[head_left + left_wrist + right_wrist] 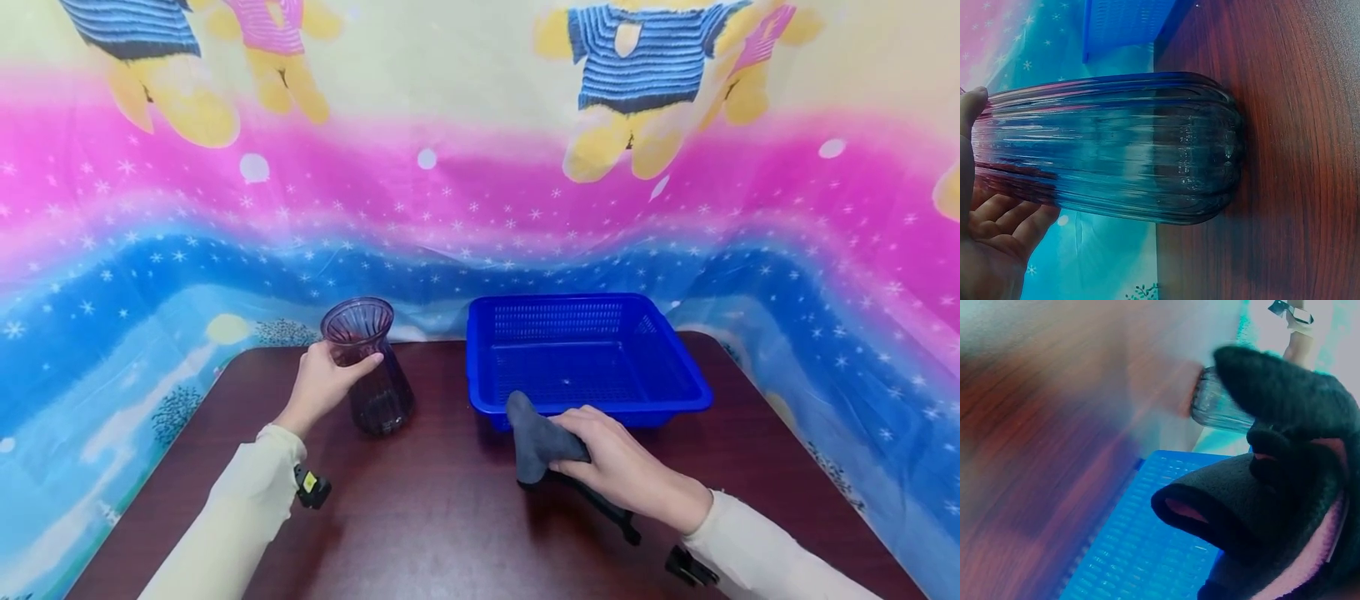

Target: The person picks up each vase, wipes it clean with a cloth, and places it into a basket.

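With the blue perforated basket (570, 367) beyond, the tilted glass vase (381, 398) to its left is best kept steady by the neck, where the left hand (318, 385) has thumb and fingers wrapped. The right hand (618, 465) grips a dark grey fabric piece (529, 443) before the basket; a light hold should do. Table (427, 508): glossy reddish wood grain; basket: rigid plastic; vase: ribbed, waisted (slippery, I'd guess); fabric: plush, pink-lined.
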Motion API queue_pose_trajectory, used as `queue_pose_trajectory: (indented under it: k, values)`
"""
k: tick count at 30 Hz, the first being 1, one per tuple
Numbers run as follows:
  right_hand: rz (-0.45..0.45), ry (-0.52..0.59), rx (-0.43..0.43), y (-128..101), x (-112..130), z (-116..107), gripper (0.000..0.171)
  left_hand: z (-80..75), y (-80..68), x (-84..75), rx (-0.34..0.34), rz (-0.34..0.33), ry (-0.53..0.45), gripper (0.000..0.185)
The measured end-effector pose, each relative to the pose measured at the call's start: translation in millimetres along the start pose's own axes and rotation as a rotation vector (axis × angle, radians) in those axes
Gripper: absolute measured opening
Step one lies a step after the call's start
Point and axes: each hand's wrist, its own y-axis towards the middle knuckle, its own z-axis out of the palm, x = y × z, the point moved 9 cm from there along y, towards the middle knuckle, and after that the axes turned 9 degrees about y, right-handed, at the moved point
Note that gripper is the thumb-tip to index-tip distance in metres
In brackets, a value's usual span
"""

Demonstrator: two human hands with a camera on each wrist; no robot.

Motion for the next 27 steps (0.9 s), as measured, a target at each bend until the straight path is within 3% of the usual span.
queue_pose_trajectory:
  k: [27]
  values:
    - [0.044,0.004,-0.014,46,19,7,0.035,-2.2,1.8,-3.0,0.005,0.023,0.016,0.059]
